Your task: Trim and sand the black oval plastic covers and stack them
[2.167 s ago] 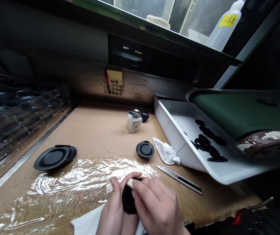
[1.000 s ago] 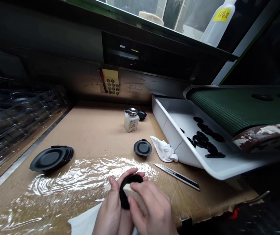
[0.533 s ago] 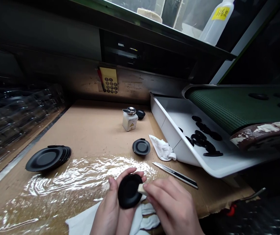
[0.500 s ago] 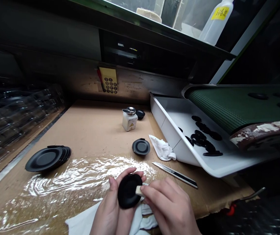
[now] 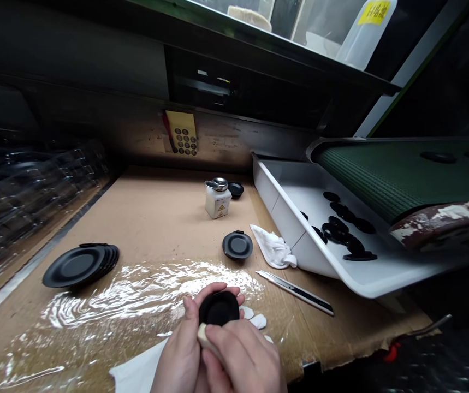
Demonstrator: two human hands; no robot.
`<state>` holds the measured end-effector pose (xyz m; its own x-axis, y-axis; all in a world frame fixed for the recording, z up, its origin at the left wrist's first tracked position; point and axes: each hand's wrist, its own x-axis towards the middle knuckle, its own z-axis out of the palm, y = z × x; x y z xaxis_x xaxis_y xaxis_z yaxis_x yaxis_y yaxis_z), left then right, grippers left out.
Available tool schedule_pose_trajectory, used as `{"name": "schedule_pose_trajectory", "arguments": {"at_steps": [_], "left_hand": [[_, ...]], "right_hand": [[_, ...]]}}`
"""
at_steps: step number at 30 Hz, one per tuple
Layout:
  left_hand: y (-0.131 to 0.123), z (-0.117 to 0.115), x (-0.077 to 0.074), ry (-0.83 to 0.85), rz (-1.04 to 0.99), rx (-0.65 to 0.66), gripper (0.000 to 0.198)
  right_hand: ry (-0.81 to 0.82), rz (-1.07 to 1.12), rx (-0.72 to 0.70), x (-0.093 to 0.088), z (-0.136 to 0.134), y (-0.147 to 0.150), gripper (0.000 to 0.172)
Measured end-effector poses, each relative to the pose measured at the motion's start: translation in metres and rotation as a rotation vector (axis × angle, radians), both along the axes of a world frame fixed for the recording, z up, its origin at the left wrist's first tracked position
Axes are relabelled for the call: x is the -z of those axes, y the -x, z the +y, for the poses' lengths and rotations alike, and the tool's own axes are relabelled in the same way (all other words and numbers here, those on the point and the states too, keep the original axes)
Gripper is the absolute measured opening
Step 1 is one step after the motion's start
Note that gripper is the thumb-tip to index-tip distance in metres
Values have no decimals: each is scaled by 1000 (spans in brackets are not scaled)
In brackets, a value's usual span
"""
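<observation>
In my left hand [image 5: 180,346] lies a round black plastic part [image 5: 218,307], dish-shaped, its fingers cupped round the far side. My right hand [image 5: 244,349] pinches a small cream-coloured block [image 5: 206,335] against the part's near left rim. The lower half of the part is hidden behind my right fingers. Beneath both hands a white cloth [image 5: 138,368] is spread on the table. A like black part [image 5: 237,245] rests on the table beyond the hands, and a stack of them [image 5: 81,266] leans over at the left.
A utility knife [image 5: 295,292] and a crumpled white cloth [image 5: 273,248] lie beside a white bin [image 5: 273,199] holding several black parts. A white dispenser bottle [image 5: 218,203] stands farther back. A green conveyor belt [image 5: 385,174] overhangs the bin. Clear plastic trays [image 5: 33,185] are piled left.
My right hand has moved left and slightly down, carrying the cream block from the part's right edge to its near left rim. My left hand stays nearly in place.
</observation>
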<state>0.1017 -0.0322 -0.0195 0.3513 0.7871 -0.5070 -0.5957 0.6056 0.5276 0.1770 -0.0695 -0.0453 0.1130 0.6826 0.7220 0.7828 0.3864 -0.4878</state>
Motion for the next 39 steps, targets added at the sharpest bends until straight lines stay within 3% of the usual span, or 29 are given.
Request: {"name": "schedule_pose_trajectory", "arguments": {"at_steps": [5,9,14,18,20,23,28,32,35,39], "left_hand": [[-1,0,-4,-2,-98,-10,38],[-1,0,-7,-25,-130,8,37],[-1,-2,-4,-67,-35,-10,35],[-2,-3,-2,-117,31,-11,35],[-2,-3,-2,-127,59,-3,35],[-1,-2,-2,-136,50,3,36],[-2,0,-3,-92,-37,19,33],[-2,2,-6,-39,-126,13,28],[-1,2,-7,12,-116,7,28],[0,2,-8,69,-69,-14,29]], "right_hand": [[165,-77,-88,-15,-8,-41,15],[121,-150,-80,-26,-7,-60,19],[32,-330,-87,-15,-9,-47,18],[-61,-203,30,1,-10,-22,13],[-71,-127,63,5,-9,-13,18],[-74,-162,54,5,-10,-18,15],[-30,-432,6,-12,-8,-50,19],[-53,-514,-3,-33,5,-54,24],[-46,-506,-43,-40,12,-58,25],[-2,-306,-15,-35,10,-80,23]]}}
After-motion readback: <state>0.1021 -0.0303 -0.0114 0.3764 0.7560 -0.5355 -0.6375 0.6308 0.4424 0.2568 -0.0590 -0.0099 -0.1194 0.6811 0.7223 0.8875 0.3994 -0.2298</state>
